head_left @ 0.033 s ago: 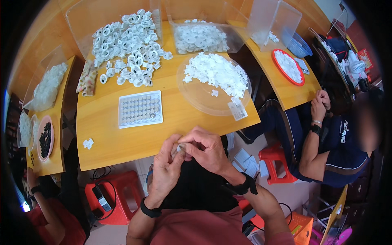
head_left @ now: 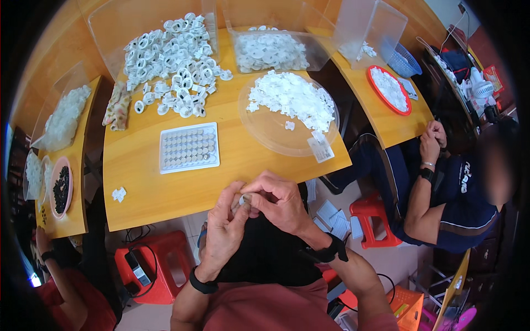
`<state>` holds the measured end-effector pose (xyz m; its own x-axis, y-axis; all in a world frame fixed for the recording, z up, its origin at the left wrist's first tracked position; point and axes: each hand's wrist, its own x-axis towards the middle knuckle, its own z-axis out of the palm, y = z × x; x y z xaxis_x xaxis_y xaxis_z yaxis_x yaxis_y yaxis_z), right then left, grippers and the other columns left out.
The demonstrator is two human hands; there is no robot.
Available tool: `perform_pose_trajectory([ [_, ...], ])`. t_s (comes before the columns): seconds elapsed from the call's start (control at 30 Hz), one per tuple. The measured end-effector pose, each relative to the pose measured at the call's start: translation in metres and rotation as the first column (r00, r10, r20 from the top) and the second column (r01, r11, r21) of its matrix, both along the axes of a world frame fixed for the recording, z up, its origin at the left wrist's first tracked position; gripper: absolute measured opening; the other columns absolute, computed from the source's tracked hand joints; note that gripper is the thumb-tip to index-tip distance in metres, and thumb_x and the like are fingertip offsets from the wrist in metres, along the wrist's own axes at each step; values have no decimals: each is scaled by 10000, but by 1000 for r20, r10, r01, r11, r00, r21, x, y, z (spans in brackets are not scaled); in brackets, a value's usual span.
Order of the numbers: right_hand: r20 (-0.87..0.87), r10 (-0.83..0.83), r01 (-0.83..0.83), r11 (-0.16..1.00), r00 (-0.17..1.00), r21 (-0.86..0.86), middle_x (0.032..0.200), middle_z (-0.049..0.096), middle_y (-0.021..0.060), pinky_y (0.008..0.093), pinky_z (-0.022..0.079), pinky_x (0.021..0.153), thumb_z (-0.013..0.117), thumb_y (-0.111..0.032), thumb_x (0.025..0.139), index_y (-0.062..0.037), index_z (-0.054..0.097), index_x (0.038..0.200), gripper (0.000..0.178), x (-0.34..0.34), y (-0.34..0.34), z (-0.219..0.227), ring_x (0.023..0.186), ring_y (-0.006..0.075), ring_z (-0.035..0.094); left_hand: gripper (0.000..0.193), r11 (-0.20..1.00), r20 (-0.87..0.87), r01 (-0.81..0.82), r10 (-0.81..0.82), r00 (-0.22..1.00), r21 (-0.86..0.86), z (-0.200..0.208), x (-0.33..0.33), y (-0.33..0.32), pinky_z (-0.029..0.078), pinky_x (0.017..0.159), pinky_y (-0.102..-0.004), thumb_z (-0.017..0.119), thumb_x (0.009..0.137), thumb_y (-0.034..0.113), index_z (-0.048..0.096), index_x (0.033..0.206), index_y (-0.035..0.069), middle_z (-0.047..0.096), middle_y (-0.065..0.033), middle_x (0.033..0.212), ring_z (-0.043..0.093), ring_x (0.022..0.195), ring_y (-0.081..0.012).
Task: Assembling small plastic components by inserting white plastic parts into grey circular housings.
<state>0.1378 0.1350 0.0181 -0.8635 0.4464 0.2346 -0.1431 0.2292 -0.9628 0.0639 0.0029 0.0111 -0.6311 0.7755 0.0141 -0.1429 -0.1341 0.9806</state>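
Above my lap, just off the table's front edge, my left hand [head_left: 225, 223] and my right hand [head_left: 280, 203] meet, both closed. Their thumbs and fingertips pinch a small white plastic part [head_left: 243, 200] from both sides. Fingers cover most of it, so its full shape is hidden. Beyond the hands, a white tray [head_left: 217, 161] holds rows of small silvery round pieces. Farther right, a pile of small white plastic pieces [head_left: 295, 99] lies on a clear round lid [head_left: 254, 132]. At the far left is a heap of white ring-shaped parts [head_left: 185, 83].
A clear bin [head_left: 320, 47] of white parts stands at the back. A folded cloth [head_left: 117, 106] and a small white cluster [head_left: 118, 194] lie on the left. A co-worker [head_left: 441, 187] sits right, near a red tray [head_left: 408, 112]; another person's arm [head_left: 58, 276] shows lower left. Red stools [head_left: 160, 270] stand below.
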Motion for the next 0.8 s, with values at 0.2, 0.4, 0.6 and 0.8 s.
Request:
perform_pose_trajectory([
  [0.2,42,227,-215,959,973,-183,854,590,30,206,472,616,562,-85,933,6,610,1031,143,1,16,-7,712,63,564,311,999,163,-23,18,986,26,2,-4,5,521,734,-263,501,935,-3,443,1237,-45,606,-92,899,616,787,-140],
  [0.4,16,141,-129,939,990,-319,788,593,-14,169,442,568,588,-44,899,3,621,1023,136,-1,11,-11,663,10,528,250,997,320,28,-48,946,68,0,-10,0,534,760,-302,460,967,102,492,1165,-47,613,-114,943,636,816,-180],
  [0.6,-77,7,2,994,997,108,759,579,22,221,441,567,659,-5,810,-31,650,998,189,-3,7,-12,643,68,543,232,996,417,25,-59,907,87,1,-13,-1,531,771,-293,425,988,135,530,1111,-32,621,-100,936,634,821,-172],
  [0.8,-108,35,-3,958,993,287,842,569,37,241,456,575,727,21,702,-46,652,1036,349,-2,0,2,635,121,535,223,1000,378,-11,7,926,10,-2,-13,-5,489,801,-256,439,981,137,538,1119,-7,609,-64,960,603,869,-126],
])
